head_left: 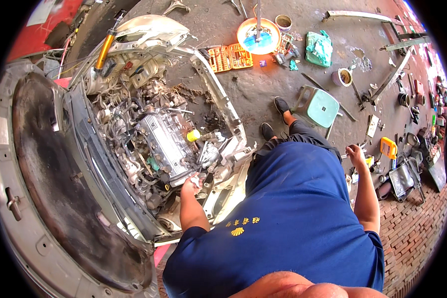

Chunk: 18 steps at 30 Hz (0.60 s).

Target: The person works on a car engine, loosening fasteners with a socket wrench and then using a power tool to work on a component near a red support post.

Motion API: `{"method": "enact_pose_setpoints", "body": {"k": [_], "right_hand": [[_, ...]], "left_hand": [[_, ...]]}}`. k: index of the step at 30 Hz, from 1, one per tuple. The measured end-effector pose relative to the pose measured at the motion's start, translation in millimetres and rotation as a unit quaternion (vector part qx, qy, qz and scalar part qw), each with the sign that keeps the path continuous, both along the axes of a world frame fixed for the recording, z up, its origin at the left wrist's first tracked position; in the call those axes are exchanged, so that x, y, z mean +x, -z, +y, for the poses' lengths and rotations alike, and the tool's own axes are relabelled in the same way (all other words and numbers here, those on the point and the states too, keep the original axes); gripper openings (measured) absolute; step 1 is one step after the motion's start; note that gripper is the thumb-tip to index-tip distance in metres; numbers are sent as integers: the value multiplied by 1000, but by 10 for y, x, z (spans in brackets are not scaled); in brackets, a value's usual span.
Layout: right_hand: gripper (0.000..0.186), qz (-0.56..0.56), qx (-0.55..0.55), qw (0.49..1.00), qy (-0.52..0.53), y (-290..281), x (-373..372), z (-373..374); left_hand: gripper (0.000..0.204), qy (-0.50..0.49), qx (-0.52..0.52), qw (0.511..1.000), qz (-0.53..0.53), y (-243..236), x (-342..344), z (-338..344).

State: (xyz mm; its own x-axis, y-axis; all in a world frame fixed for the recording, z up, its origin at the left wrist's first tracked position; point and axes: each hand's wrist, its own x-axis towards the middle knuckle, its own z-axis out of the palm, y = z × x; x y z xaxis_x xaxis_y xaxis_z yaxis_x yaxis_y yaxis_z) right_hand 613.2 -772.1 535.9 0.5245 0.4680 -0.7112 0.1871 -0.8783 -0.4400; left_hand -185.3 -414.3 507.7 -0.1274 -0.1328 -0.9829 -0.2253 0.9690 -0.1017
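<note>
My left hand [191, 184] is at the lower front of the open engine bay, fingers curled around something small and pale that I cannot make out, beside the end of the silver engine cover [161, 144]. A yellow cap or container [192, 135] sits above it on the engine. My right hand [355, 155] hangs out at my right side, fingers closed near a thin metal piece; what it holds is too small to make out. The raised hood [22, 164] fills the left.
On the floor are orange tool cases [218, 58], an orange bowl-topped stand [258, 25], a green stool [320, 105], buckets [342, 77], a green bag [318, 49], long metal bars [397, 74] and a yellow jug [388, 148]. Assorted parts crowd the right edge.
</note>
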Motion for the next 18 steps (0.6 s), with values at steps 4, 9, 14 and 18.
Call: {"method": "enact_pose_setpoints", "body": {"k": [4,9,14,18], "right_hand": [[38,10,-19,1000,-6,-37,-57,86],[38,-9,-18,1000,-17,-138,-51,245],[37,12,-10,1000,7,-258,-76,369],[37,3,-14,1000,-12,-257,-25,436]], "left_hand": [[22,108,-47,993,30,-27,47,73],[26,121,16,992,18,54,-78,106],[42,8,-19,999,-49,88,-161,-53],[45,74,-54,996,-22,18,59,-21]]}}
